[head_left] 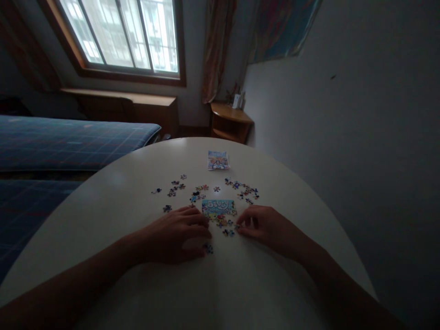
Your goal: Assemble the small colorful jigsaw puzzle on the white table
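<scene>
A partly assembled jigsaw puzzle (218,207) lies on the white round table (137,293), its top a teal strip with white lettering and its lower edge uneven. My left hand (175,233) rests palm down at the puzzle's left side, fingers apart, holding nothing that I can see. By its thumb lie small loose pieces (208,248). At the puzzle's lower right, my right hand (263,224) pinches a small puzzle piece (237,227) between thumb and fingers. Just below the puzzle lie joined pieces (228,233), apart from the main part.
Loose pieces are scattered beyond the hands, in a left group (176,187), a middle group (197,195) and a right group (245,189). Farther back lies a printed picture sheet or packet (218,160). A bed with a plaid mattress (68,142) borders the table's left.
</scene>
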`<state>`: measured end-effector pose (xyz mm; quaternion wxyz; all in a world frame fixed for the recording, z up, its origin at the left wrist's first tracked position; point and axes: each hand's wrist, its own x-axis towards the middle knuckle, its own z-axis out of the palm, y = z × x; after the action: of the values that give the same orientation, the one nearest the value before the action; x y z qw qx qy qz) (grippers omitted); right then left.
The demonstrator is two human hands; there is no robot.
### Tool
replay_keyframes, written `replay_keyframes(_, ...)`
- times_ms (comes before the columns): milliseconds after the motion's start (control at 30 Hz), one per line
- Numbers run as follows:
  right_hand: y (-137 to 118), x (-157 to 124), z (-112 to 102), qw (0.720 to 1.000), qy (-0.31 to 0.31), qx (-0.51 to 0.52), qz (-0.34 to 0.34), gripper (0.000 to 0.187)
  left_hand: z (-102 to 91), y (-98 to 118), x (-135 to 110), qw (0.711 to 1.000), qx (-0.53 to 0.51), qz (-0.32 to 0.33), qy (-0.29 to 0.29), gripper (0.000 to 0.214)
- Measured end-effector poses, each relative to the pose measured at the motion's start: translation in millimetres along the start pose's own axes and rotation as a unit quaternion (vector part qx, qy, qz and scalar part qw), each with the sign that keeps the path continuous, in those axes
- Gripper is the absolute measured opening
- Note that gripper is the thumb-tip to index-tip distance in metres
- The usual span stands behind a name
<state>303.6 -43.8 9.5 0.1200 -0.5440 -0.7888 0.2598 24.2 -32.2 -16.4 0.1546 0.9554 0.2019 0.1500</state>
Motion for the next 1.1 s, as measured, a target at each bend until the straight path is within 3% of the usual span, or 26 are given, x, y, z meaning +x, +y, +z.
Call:
replay_keyframes(267,-2.6,-0.2,-1.7,1.000,-0.010,-0.017,0.018,0.010,6.5,5.4,4.6,1.000,-0.019,-0.003,-0.001,0.002)
replay_keyframes(500,-6.3,-0.8,0.1,1.000,-0.014,-0.017,0.004,0.008,8.7,17.9,7.8,1.000,-0.010,-0.020,-0.004,0.008)
replay_keyframes(633,-7.9,0.1,3.4,1.000,-0.009,-0.011,-0.007,0.009,6.1,14.1,4.8,0.997,-0.017,-0.078,0.001,0.008)
replay_keyframes(833,-8.4,1.2,7.5,1.000,-0.002,-0.010,-0.019,0.012,9.9,2.3,2.5,0.986,0.054,-0.152,0.039,0.004)
replay_keyframes(1100,-5.0,2.3,11.7,0.999,0.004,0.006,-0.031,0.015,15.9,3.9,6.3,0.981,0.108,-0.151,0.062,0.004)
